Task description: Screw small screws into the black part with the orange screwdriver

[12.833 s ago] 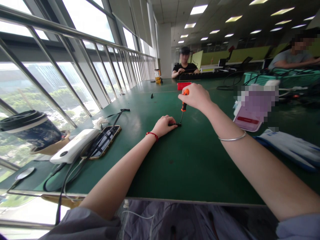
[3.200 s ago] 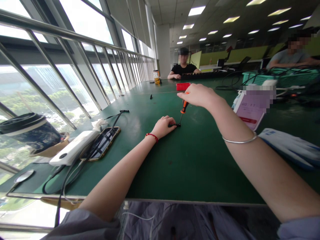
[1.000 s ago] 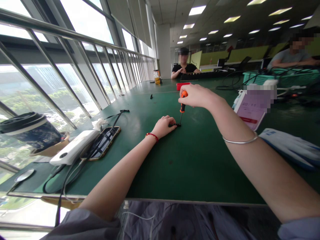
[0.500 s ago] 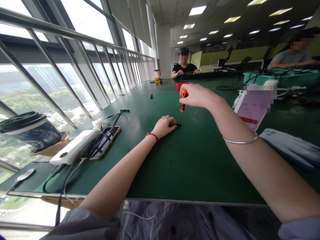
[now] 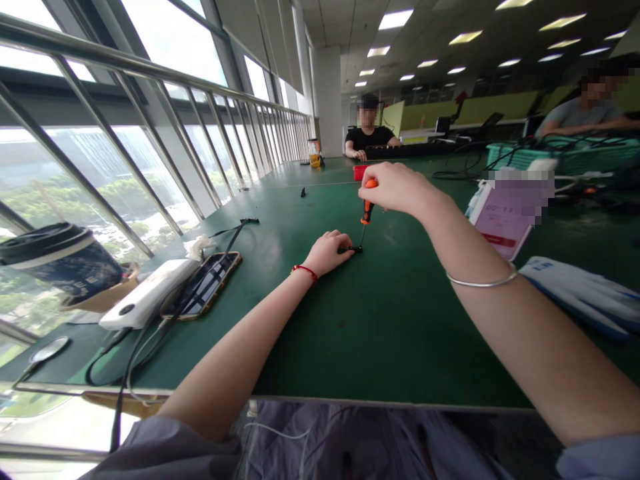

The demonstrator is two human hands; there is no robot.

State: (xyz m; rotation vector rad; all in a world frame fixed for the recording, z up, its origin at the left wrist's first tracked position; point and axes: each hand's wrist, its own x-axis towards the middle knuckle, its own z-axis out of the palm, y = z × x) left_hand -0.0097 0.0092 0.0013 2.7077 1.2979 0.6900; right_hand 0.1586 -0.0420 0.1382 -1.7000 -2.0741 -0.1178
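Note:
An orange and black screwdriver (image 5: 369, 208) is gripped by its handle in my right hand (image 5: 393, 185), its shaft slanting down to the table. The tip meets the end of a small black part (image 5: 356, 249) lying on the green tabletop (image 5: 380, 320). Fingers of my left hand (image 5: 327, 255) close on the other end of that part and press it to the surface. Most of the part is hidden under those fingers, so its exact kind does not show.
Left lie a phone (image 5: 210, 287), a white power bank (image 5: 150, 293), cables and a tilted cup (image 5: 60, 260). A propped phone (image 5: 507, 217) and gloves (image 5: 580, 293) are right. Farther off are a red box (image 5: 359, 173), a green basket (image 5: 575, 157) and two people.
The screwdriver handle and my right hand have shifted very slightly, with the tip still on the part. My left hand stays put. The far person's hand has moved lower.

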